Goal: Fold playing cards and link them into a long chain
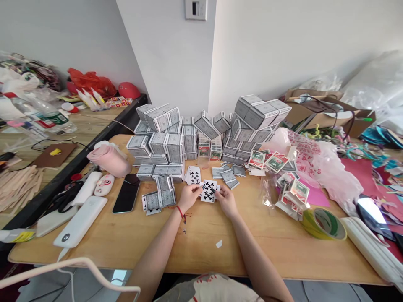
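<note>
My left hand (pixel 189 197), with a red string bracelet at the wrist, pinches the left edge of some playing cards. On the right side my right hand (pixel 227 202) grips the same small group. A ten of clubs (pixel 208 191) shows face up at its front, and part of another card peeks out at the right. Just beyond my left hand lies a face-up pile of cards (pixel 192 174). Several face-down cards (pixel 229 178) are scattered behind my right hand. Left of my hands, folded grey-backed cards (pixel 165 191) stand over others. How many cards I hold cannot be told.
Stacked blocks of folded cards (pixel 166 147) rise along the table's back. At left are a phone (pixel 126 193) and a white power bank (pixel 80 222). To the right lie opened card boxes (pixel 296 195), a tape roll (pixel 324 224) and a plastic bag (pixel 333 167).
</note>
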The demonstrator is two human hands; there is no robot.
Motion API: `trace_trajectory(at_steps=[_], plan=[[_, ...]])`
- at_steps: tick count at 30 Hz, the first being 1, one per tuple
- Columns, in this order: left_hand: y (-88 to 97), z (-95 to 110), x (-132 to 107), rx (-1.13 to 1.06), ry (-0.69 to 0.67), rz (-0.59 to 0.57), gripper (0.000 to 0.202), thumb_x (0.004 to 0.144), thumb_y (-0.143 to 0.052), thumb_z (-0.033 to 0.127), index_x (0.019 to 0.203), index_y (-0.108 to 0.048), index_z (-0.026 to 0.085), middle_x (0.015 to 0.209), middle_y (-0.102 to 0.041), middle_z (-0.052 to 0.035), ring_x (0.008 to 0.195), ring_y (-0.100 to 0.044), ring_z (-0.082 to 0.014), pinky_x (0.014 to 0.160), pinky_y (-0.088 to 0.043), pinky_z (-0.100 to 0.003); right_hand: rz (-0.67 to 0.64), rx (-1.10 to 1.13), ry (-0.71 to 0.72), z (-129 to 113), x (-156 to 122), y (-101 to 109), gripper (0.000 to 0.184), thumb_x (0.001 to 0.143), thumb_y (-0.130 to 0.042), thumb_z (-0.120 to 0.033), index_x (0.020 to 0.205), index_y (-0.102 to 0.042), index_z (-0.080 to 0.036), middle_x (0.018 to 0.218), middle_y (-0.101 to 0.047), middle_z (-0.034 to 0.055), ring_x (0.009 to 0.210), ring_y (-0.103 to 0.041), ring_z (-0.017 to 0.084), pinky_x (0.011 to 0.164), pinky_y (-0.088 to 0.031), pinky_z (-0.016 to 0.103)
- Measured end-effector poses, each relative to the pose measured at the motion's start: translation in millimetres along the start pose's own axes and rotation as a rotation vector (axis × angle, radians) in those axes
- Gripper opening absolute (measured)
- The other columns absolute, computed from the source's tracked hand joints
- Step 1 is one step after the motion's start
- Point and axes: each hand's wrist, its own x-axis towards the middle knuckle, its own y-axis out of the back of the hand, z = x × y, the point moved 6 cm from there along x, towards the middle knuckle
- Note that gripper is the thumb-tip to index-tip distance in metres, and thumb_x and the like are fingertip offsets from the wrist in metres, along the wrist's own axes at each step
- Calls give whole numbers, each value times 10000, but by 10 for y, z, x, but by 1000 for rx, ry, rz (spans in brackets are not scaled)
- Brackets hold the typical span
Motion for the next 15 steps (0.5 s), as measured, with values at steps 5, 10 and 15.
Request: trace_trajectory(at_steps=[5, 10, 15], plan=[[-7, 5, 0, 12, 0, -22, 303, 736, -481, 373, 553, -538, 138, 500, -448, 20, 508, -406, -94, 478, -304, -198, 4, -4, 0, -12, -8, -5, 329, 674, -621, -435, 873, -544, -185, 750, -668, 26, 710, -629, 188, 648, -497, 309], [5, 22, -1, 19, 3, -32, 300, 737, -484, 363, 539, -524, 141, 505, -449, 21, 505, -407, -95, 479, -302, -200, 9, 7, -16, -7, -8, -6, 331, 664, -627, -448, 847, -540, -187, 749, -667, 27, 681, -630, 185, 607, -496, 295], [23, 47, 0, 18, 0, -30, 304, 728, -493, 340, 494, -487, 145, 481, -401, 33, 490, -373, -85, 469, -279, -200, 7, 16, -42, 24, 0, 4, 346, 640, -643, -461, 821, -535, -187, 722, -663, 24, 620, -622, 174, 562, -494, 289]])
